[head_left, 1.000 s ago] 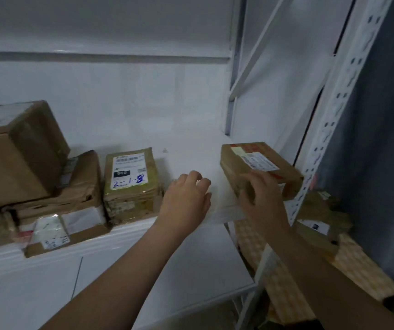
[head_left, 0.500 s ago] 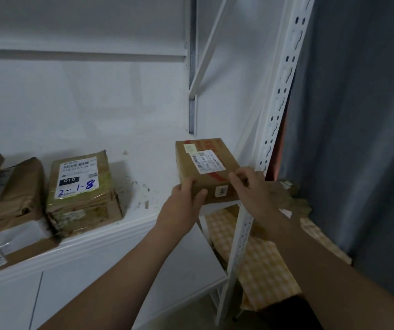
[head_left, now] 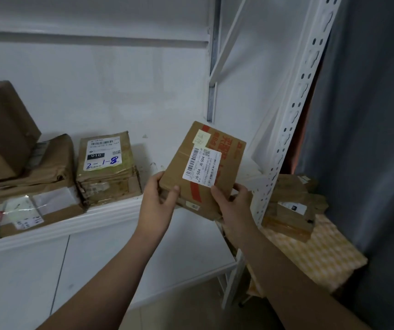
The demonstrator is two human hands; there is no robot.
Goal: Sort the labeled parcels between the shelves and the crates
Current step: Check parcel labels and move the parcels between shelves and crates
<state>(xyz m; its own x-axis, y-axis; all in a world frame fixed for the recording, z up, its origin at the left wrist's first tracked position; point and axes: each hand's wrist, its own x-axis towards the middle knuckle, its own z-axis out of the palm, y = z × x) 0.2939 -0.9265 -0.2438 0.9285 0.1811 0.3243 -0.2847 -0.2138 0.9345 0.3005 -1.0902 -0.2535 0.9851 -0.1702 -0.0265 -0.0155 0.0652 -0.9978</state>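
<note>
1. Two hands clamp one parcel [head_left: 205, 184]: left hand [head_left: 159, 203] pinches the lower-left corner, right hand [head_left: 234, 206] the lower-right edge.
2. Parcel held tilted over the shelf [head_left: 72, 222] lip, label [head_left: 202, 166] up.
3. Long axis runs up-right, away from both hands; neither is nearer.

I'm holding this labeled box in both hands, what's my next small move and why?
Probably carry it away from this shelf. The box is tilted up between your left hand and right hand, and its label reads J6-S04, unlike the 2-1-8 parcel lying there, so it likely belongs elsewhere.
</note>
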